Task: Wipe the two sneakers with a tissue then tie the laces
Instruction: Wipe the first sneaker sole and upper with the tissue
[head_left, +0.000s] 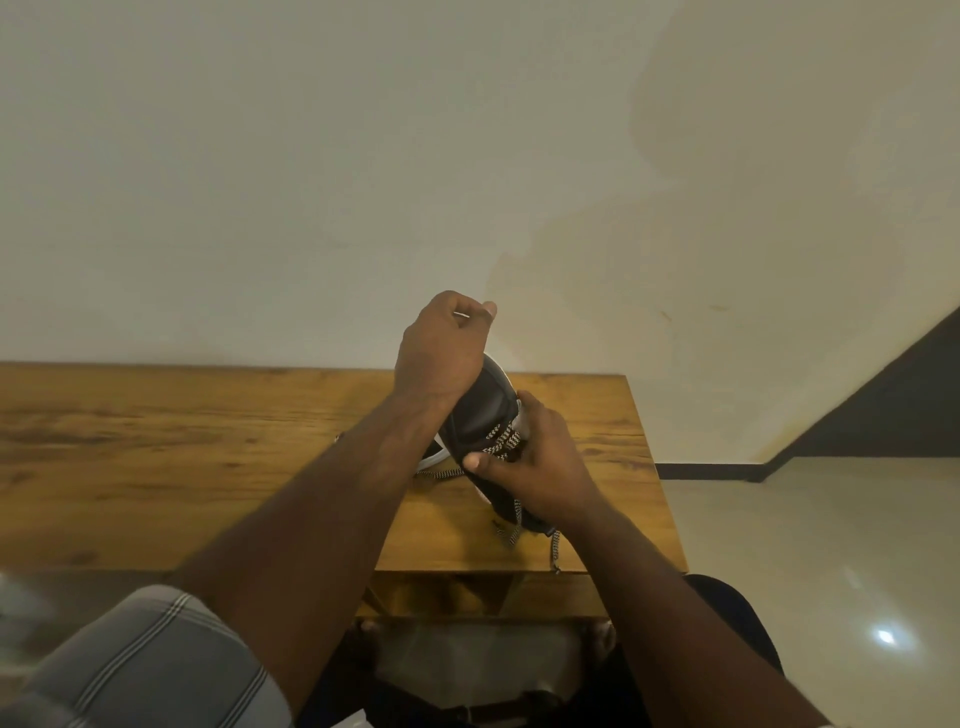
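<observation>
A black sneaker (483, 410) with a white sole edge stands tilted on the wooden table (208, 441), its toe raised toward the wall. My left hand (441, 343) is curled into a fist over the toe, and a thin sliver of white tissue (461, 314) shows between its fingers. My right hand (535, 467) grips the sneaker's middle, thumb pressed on the black-and-white laces (501, 441). Loose lace ends (554, 551) hang over the table's front edge. A white curved sole edge (434, 458), seemingly the second sneaker, peeks out beside my left forearm.
The table's right edge (649, 447) lies just right of the sneaker, with pale tiled floor (805, 545) beyond it. A plain wall rises behind the table. An open shelf (467, 592) sits under the tabletop, and my knees are below it.
</observation>
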